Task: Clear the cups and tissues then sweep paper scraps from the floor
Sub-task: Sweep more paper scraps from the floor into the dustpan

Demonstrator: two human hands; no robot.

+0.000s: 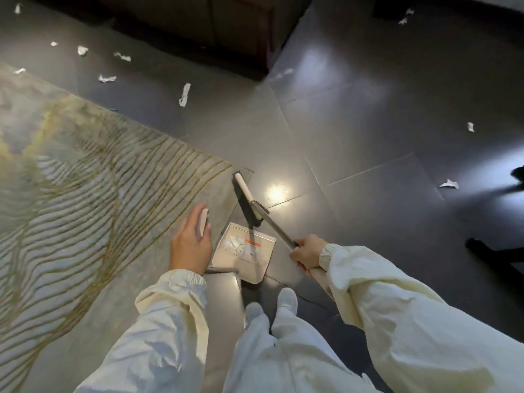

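Paper scraps (185,94) likely light, flimsy, drift easily: sweep gently, no pinching. Left hand (190,245) fingers curl on dustpan handle (203,222); right hand (307,253) fingers clamped round broom handle (279,231). Some scraps in dustpan (249,260) between hands; most lie scattered on floor (340,123) well beyond fingers.

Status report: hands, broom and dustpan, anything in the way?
Right hand grips grey-handled broom; left hand holds long-handled white dustpan. White paper scraps scattered on dark tiles. Patterned rug edge beside pan.
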